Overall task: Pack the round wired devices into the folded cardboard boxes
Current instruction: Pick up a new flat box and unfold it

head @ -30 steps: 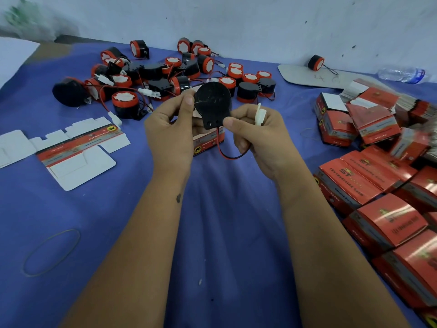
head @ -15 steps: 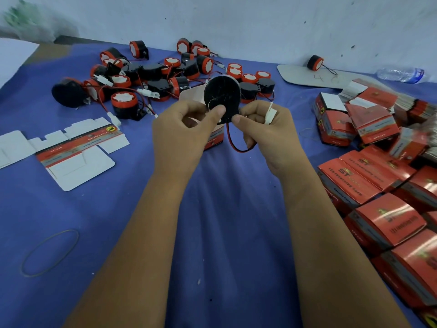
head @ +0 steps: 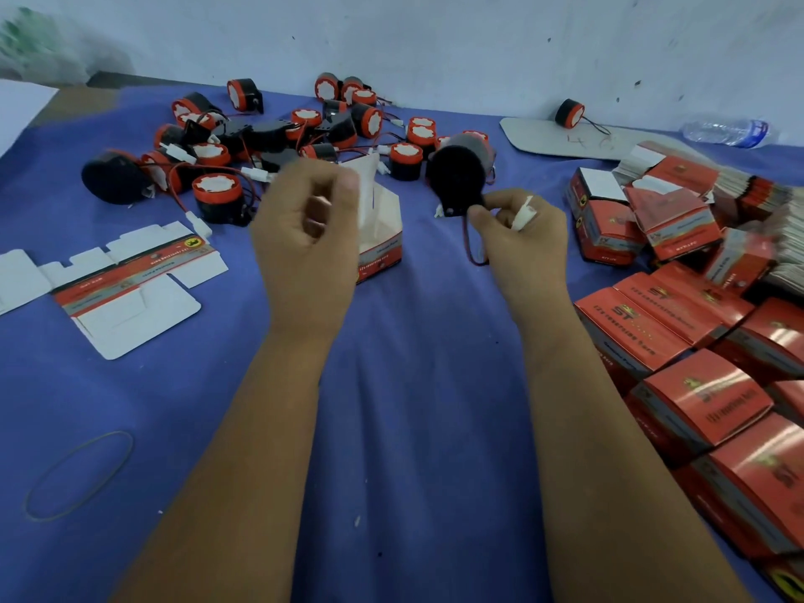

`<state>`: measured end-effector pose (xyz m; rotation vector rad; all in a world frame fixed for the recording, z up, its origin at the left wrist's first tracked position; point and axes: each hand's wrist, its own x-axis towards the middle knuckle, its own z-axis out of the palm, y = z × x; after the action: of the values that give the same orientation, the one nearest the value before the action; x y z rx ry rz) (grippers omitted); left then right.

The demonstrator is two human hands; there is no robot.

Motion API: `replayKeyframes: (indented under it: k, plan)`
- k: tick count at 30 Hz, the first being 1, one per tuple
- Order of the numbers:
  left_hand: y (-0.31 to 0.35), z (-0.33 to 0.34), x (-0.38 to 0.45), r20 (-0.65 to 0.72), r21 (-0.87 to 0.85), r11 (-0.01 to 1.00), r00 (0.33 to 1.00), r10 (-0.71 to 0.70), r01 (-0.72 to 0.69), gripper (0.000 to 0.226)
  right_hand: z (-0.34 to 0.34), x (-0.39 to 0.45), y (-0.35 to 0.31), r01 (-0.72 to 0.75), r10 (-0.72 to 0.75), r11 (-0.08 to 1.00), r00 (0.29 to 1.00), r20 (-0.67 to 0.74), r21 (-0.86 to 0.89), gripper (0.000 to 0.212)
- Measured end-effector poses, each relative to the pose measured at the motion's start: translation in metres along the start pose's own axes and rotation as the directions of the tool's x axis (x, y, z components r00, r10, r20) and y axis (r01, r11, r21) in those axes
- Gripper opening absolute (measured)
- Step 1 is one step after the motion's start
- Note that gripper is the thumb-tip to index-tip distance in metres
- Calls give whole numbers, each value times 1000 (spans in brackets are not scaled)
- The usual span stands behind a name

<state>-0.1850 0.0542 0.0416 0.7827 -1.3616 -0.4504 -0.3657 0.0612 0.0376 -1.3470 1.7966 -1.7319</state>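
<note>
The grip of the right hand (head: pixel 520 241) is holding one round black wired device (head: pixel 457 176) by its lower tab, above the tabletop (head: pixel 413 385), and the white connector (head: pixel 524 213) of its red and black wire (head: pixel 469 243) is sticking out between the fingers of this hand. The left hand (head: pixel 304 237) is hanging in the air with the fingers curled loosely and nothing is lying inside it; it is a little blurred. Just behind the left hand an open box (head: pixel 380 237) is standing on the tabletop with its white flaps up, and the device in the right hand is near it but apart from it. The tabletop is wearing a blue cloth with soft folds. At the far side, near a pale wall (head: pixel 435 45) with small dark marks, a heap of round devices (head: pixel 278 137) with red rims and tangled wires is lying. One more device (head: pixel 569 113) is resting on a pale flat board (head: pixel 565 139) by the wall, and a clear plastic bottle (head: pixel 726 132) is lying beside it. At the left a flat unfolded box (head: pixel 130 280) is lying with the white side up, and a thin rubber band (head: pixel 78 474) is lying nearer to the person. At the right edge many closed red boxes (head: pixel 696 385) are piling together.
</note>
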Motion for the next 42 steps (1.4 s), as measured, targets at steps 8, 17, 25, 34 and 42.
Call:
replayKeyframes:
  k: [8, 17, 25, 34, 42]
  plan:
    - [-12, 13, -21, 497, 198, 976, 849, -177, 87, 43, -2, -6, 25, 30, -91, 983, 938, -333, -184, 9]
    - [-36, 4, -5, 94, 139, 906, 906, -414, 399, 62, 30, -26, 3, 447, -493, 799, 870, -13, -401, 14]
    - [-32, 6, -3, 258, 0, 863, 834, -488, 505, 54, 51, -36, -7, 575, -620, 568, 770, 154, -588, 21]
    - [-38, 7, 3, 240, -292, 720, 777, -582, 630, 49, 40, -29, -2, 632, -547, 332, 734, 403, -700, 28]
    - [-52, 15, -1, 155, -117, 721, 729, -667, 683, 42, 43, -39, -10, 532, -450, 575, 840, 302, -622, 28]
